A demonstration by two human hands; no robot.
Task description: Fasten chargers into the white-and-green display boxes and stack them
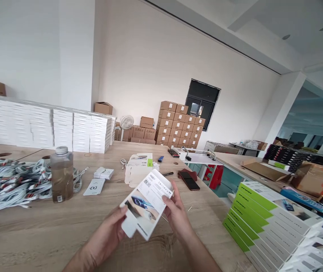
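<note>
Between my two hands, above the wooden table (73, 230), is a flat white printed carton (147, 200) with a photo of a blue device, a QR code and a flap sticking out at its near end. My left hand (112, 228) grips its lower left edge, thumb on the printed face. On the upper right edge my right hand (176, 211) is closed, thumb also on the face. Beyond the carton lies a stack of flat white sleeves (137, 166) with a green patch. The fingers behind the carton are hidden.
Bundled white cables (11, 183), a water bottle (62, 175) and white booklets (95, 187) sit left. A phone (189, 180) and a black pen (167, 174) lie right of centre. Green-and-white boxes (266, 226) are stacked at near right; white boxes (42, 126) line the back left.
</note>
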